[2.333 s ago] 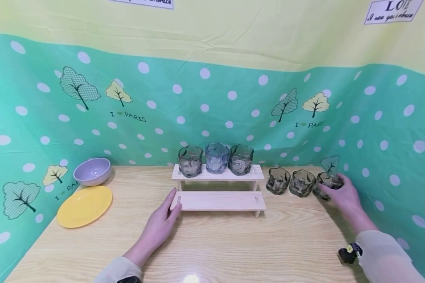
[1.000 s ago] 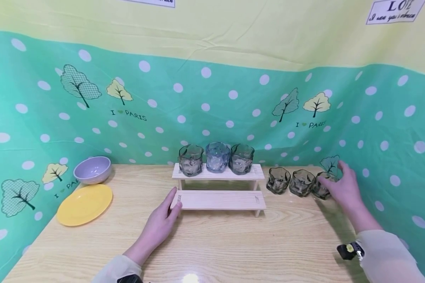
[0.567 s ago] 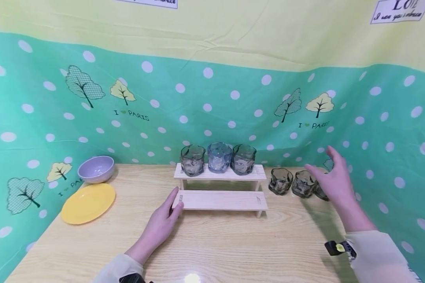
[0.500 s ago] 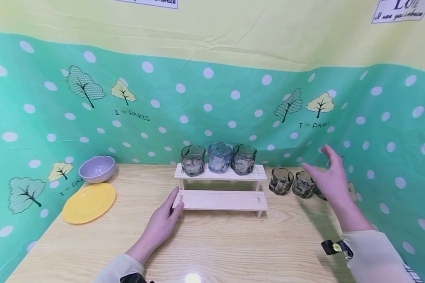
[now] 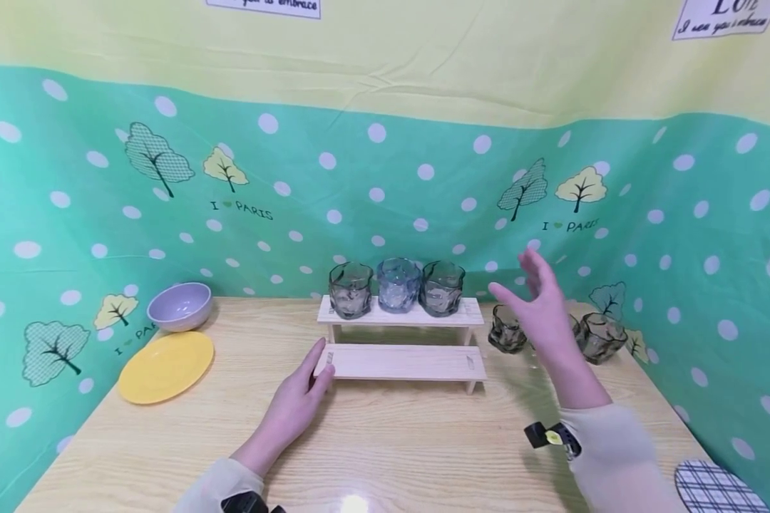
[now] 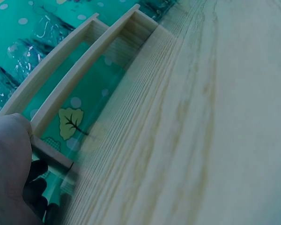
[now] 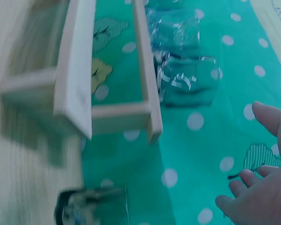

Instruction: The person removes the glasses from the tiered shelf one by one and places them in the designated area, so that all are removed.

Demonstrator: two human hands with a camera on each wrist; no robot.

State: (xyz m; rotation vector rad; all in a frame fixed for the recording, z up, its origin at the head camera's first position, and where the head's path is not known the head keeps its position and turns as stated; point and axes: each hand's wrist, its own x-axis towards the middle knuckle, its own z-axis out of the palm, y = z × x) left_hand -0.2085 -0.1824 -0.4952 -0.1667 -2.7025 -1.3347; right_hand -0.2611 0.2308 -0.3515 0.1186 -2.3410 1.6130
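Note:
My left hand (image 5: 293, 402) grips the left end of a two-tier wooden shelf (image 5: 398, 362); in the left wrist view the thumb lies at its corner and the fingers curl by its leg. On the upper tier stand three glasses: a grey one (image 5: 350, 293), a blue one (image 5: 398, 286) and another grey one (image 5: 442, 291). My right hand (image 5: 542, 310) holds nothing, fingers spread, in front of brown glasses on the table. The left brown glass (image 5: 504, 335) and the right brown glass (image 5: 599, 338) show; the middle one is mostly hidden behind the hand.
A purple bowl (image 5: 180, 306) and a yellow plate (image 5: 167, 368) lie at the left of the wooden table (image 5: 385, 442). A green dotted cloth (image 5: 282, 235) hangs behind and at both sides. A checked item (image 5: 719, 488) shows at the lower right.
My right hand has let go of the rightmost brown glass, risen and moved left across the other brown glasses. My left hand stays on the shelf.

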